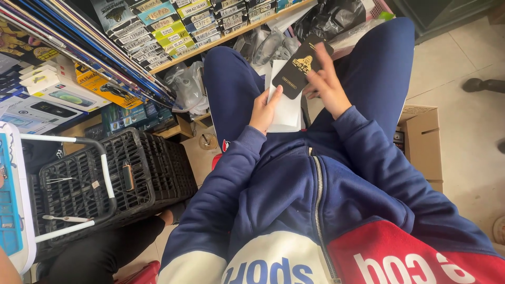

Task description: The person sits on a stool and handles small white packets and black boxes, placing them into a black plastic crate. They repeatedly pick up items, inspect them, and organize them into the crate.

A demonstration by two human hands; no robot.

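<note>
Black flat package [304,67] sits between left hand [264,109] and right hand [327,84] fingers [322,57].

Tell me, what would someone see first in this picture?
Probably the flat black packet with gold print, top middle, between the left hand and right hand, over a white sleeve. Next, the black plastic crate at lower left.
</note>
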